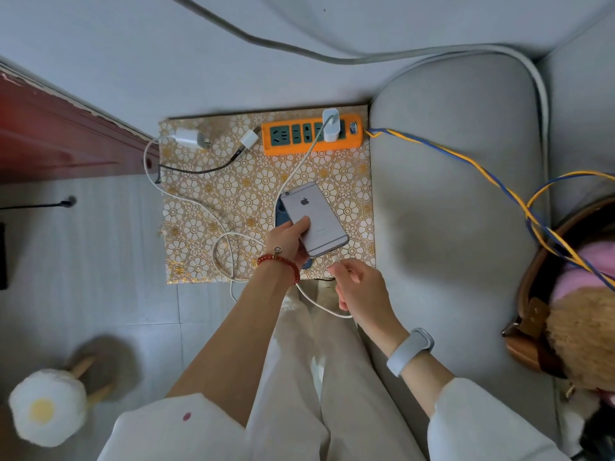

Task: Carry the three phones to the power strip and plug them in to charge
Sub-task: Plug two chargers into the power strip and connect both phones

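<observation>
My left hand (293, 239) grips a silver phone (316, 216), back side up, above the floral board (206, 197). Beneath it lies a blue phone (280, 218), mostly hidden. My right hand (359, 284) pinches the plug end of a white cable (334, 259) just below the silver phone's bottom edge. That cable runs up to a white charger (330, 125) plugged into the orange power strip (311, 133) at the board's far edge. A third phone is not in view.
Two loose white chargers (188, 138) (249, 139) lie left of the strip, one with a white cable, one with a black cable (199, 169). A grey sofa cushion (459, 181) borders the board's right. A yellow-blue cord (466, 161) leaves the strip rightward. A red-brown door (50, 138) stands left.
</observation>
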A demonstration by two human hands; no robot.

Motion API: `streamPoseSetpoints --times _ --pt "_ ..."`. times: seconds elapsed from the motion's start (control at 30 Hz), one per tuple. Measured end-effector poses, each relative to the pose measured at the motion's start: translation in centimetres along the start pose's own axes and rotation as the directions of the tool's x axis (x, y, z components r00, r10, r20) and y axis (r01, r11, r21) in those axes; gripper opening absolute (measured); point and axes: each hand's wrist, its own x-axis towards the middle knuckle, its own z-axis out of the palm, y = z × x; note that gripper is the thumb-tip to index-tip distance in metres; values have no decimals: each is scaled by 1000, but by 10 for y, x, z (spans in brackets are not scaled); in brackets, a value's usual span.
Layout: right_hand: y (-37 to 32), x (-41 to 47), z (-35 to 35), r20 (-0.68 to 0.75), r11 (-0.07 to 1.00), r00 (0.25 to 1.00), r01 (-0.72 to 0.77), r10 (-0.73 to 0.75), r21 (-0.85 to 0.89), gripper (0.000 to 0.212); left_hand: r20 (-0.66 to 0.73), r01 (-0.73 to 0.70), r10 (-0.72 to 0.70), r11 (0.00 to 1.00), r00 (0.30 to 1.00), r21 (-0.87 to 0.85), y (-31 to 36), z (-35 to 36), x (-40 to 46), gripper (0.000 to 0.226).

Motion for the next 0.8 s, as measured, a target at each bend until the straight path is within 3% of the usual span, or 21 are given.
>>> streamPoseSetpoints --times 0.3,0.43,0.63,0.73,0.8 --pt "0 3 2 18 1000 1000 -20 19 15 28 -21 -13 13 1000 1000 -1 -2 -1 -2 17" --pt "3 6 1 29 998 998 -50 49 37 35 3 -71 72 979 997 193 -4 -2 -4 16" --pt "13 2 7 37 998 998 -60 59 31 36 40 -117 110 929 993 352 -7 1 -10 11" --pt "13 0 1 47 996 996 -81 82 -28 33 46 -154 148 900 988 408 -9 6 -11 11" --pt "12 2 -8 75 983 995 -55 69 -177 29 36 -154 154 887 987 435 -13 9 -9 14"
